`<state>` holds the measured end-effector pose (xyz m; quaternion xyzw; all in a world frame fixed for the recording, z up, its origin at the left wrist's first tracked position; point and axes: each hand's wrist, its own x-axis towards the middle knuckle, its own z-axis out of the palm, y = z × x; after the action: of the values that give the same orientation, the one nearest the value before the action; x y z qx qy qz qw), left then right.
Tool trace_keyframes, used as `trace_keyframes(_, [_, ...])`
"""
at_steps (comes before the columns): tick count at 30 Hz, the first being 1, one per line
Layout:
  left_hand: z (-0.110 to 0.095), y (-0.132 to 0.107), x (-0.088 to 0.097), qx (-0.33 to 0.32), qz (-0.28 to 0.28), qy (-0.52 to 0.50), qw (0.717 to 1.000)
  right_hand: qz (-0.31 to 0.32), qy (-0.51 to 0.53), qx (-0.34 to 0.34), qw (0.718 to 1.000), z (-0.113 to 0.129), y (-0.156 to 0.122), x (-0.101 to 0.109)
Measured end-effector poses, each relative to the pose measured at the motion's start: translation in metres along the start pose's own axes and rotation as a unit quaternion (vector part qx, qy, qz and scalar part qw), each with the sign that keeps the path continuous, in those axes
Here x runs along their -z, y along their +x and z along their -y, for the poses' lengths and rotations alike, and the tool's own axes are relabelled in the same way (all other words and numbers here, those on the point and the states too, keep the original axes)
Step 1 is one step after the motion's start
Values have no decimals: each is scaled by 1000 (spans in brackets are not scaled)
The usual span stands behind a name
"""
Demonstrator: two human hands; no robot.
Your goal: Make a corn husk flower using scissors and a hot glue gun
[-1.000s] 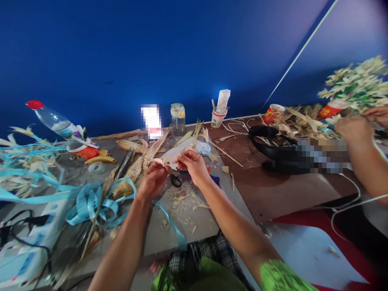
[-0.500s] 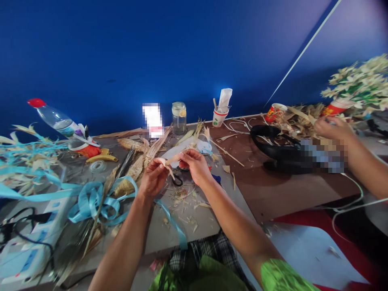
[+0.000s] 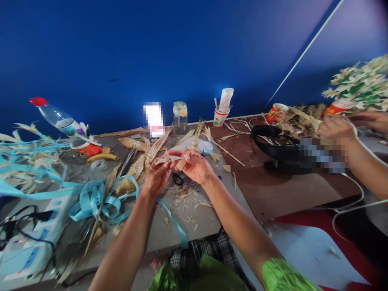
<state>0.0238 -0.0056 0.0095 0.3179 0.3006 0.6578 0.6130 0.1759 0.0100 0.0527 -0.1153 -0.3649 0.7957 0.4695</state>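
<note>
Above the grey table [image 3: 169,230], my left hand [image 3: 157,178] and my right hand [image 3: 194,166] meet over a small pale strip of corn husk [image 3: 174,159]. Both pinch it, the left at its left end, the right with fingers curled round its right part. Black scissors [image 3: 177,179] lie on the table just below the hands. Dried corn cobs in husk [image 3: 136,169] lie to the left of my left hand. Husk scraps litter the surface under my wrists.
Light blue ribbon [image 3: 97,200] coils at left, near a tilted red-capped bottle [image 3: 56,117] and tape roll [image 3: 98,165]. A glass jar [image 3: 180,117] and paper cup [image 3: 220,115] stand at the back. Another person's hands [image 3: 338,127] work at right by a husk-flower bunch [image 3: 360,85].
My right hand has turned palm-up and both hands have drifted slightly right with the husk strip. The other person's hand at right has shifted over the husk pile.
</note>
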Motion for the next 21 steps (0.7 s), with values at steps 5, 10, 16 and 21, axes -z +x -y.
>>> trace_keyframes(5, [2,-5,-6,31,44,70,996,10,-10,-25,1000,1,0,5])
trace_keyframes(10, [0,-5,-1,41,47,79,995,-95,-13,3,995,8,4,15])
trace_keyframes(16, [-3,-6,10,77,71,91,990,-227,-40,7,973,12,9,24])
trace_keyframes(21, [-8,-8,2,77,81,89,990,-165,-173,-32,971,7,4,13])
